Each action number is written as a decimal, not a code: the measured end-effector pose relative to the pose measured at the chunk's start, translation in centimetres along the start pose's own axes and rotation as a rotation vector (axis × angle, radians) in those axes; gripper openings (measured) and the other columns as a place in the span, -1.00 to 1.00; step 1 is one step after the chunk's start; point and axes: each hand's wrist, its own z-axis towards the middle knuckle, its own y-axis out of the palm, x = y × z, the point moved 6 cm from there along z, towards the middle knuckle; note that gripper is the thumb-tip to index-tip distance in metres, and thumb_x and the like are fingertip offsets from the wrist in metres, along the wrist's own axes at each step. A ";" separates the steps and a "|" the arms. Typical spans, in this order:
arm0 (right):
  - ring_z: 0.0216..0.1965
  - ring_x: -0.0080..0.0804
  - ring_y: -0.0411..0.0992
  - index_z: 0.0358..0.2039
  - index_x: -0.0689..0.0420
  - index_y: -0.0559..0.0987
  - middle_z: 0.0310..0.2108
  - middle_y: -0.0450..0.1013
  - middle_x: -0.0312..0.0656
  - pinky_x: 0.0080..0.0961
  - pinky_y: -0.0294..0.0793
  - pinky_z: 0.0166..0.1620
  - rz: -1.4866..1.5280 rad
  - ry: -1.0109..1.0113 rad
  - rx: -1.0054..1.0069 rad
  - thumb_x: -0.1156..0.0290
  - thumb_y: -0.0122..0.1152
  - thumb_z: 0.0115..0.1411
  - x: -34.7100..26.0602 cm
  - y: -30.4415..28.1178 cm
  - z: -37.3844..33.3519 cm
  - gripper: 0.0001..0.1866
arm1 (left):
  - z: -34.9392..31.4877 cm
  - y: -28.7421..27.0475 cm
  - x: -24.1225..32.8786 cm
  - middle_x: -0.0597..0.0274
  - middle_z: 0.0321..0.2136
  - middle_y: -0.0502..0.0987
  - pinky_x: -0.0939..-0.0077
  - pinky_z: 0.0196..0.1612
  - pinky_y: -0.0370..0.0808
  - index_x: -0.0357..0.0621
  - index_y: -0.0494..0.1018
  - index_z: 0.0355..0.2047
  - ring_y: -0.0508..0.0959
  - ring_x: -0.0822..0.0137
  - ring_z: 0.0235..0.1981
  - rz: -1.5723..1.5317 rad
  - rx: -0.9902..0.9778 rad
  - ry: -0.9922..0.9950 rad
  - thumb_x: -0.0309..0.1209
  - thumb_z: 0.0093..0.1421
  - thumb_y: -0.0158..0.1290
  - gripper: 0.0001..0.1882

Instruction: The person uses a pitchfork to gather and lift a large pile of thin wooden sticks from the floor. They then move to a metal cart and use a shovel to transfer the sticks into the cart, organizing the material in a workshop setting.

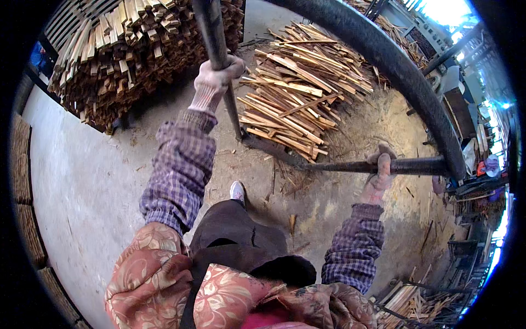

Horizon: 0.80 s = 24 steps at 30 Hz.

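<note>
A dark metal frame of round bars (408, 66) stands tilted in front of me, one thick bar curving across the top right. My left hand (215, 75), in a pale knit-cuffed glove, is wrapped round the bar on its left side. Lower and to the right, my right hand (379, 171) grips another bar of the same frame, fingers curled round it. Its fingers look dusty. Beyond the frame, and partly hidden by it, a loose heap of thin wooden strips (307, 88) lies on the floor.
A tall stack of wooden sticks (142, 55) fills the back left. More wood scraps (419, 304) lie at the lower right. Wooden pieces (21, 159) line the left edge. Dust and chips cover the concrete floor (93, 203); my shoe (236, 191) stands on it.
</note>
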 end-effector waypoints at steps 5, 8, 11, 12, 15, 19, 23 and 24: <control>-0.62 -0.46 0.36 -0.24 0.27 0.47 -0.61 0.39 -0.24 -0.46 0.44 -0.43 -0.048 -0.193 0.022 0.26 0.20 0.01 -1.0 -6.1 -6.2 -0.63 | -8.9 1.2 -0.8 0.25 -0.57 0.51 0.60 -0.39 0.42 -0.27 0.50 -0.50 0.48 0.45 -0.51 -0.053 -0.077 0.184 -0.51 -0.07 0.16 -0.90; -0.54 -0.48 0.35 -0.23 0.25 0.46 -0.59 0.37 -0.28 -0.42 0.44 -0.33 -0.105 -0.167 0.095 0.12 0.23 -0.03 -2.0 -8.1 -9.9 -0.52 | -13.3 1.3 -0.7 0.25 -0.59 0.50 0.56 -0.40 0.43 -0.26 0.50 -0.52 0.48 0.44 -0.52 0.045 0.009 0.182 -0.52 -0.06 0.15 -0.92; -0.49 -0.50 0.33 -0.22 0.23 0.46 -0.56 0.35 -0.30 -0.44 0.40 -0.27 -0.094 -0.147 0.110 0.08 0.24 -0.05 -2.6 -9.1 -12.2 -0.50 | -16.4 0.7 -0.8 0.25 -0.57 0.52 0.57 -0.38 0.45 -0.25 0.49 -0.54 0.50 0.44 -0.51 0.022 0.054 0.171 -0.56 -0.08 0.15 -0.94; -0.47 -0.51 0.33 -0.22 0.23 0.46 -0.56 0.35 -0.30 -0.45 0.39 -0.27 -0.071 -0.157 0.109 0.08 0.24 -0.05 -3.0 -9.4 -13.0 -0.49 | -17.4 0.8 -0.3 0.25 -0.56 0.52 0.58 -0.34 0.46 -0.25 0.49 -0.54 0.51 0.45 -0.48 0.093 0.067 0.190 -0.57 -0.09 0.15 -0.94; -0.47 -0.51 0.32 -0.21 0.23 0.46 -0.56 0.34 -0.31 -0.50 0.35 -0.28 -0.033 -0.150 0.127 0.08 0.23 -0.03 -3.3 -11.2 -15.6 -0.50 | -20.7 0.6 0.2 0.24 -0.54 0.53 0.57 -0.32 0.46 -0.24 0.50 -0.53 0.51 0.44 -0.47 0.084 0.020 0.221 -0.57 -0.07 0.14 -0.94; -0.49 -0.55 0.29 -0.20 0.25 0.46 -0.57 0.33 -0.33 -0.54 0.32 -0.32 -0.012 -0.156 0.136 0.20 0.14 0.07 -4.2 -11.4 -17.1 -0.60 | -23.4 0.7 1.0 0.31 -0.58 0.51 0.59 -0.38 0.43 -0.18 0.50 -0.53 0.48 0.48 -0.51 0.117 0.034 0.243 -0.48 -0.07 0.13 -0.93; -0.54 -0.53 0.28 -0.20 0.26 0.46 -0.58 0.33 -0.32 -0.52 0.35 -0.34 -0.056 -0.189 0.354 0.19 0.14 0.06 -2.9 -13.6 -17.6 -0.59 | -23.9 0.5 0.6 0.35 -0.51 0.55 0.61 -0.29 0.44 -0.17 0.50 -0.46 0.50 0.54 -0.44 0.070 -0.178 0.159 -0.50 -0.08 0.21 -0.86; -0.54 -0.53 0.27 -0.19 0.26 0.45 -0.59 0.31 -0.33 -0.48 0.37 -0.32 -0.092 -0.125 0.385 0.18 0.14 0.05 -2.3 -14.5 -17.4 -0.58 | -23.8 0.5 -0.1 0.34 -0.50 0.55 0.60 -0.28 0.44 -0.17 0.49 -0.46 0.50 0.53 -0.43 0.028 -0.214 0.151 -0.50 -0.09 0.21 -0.85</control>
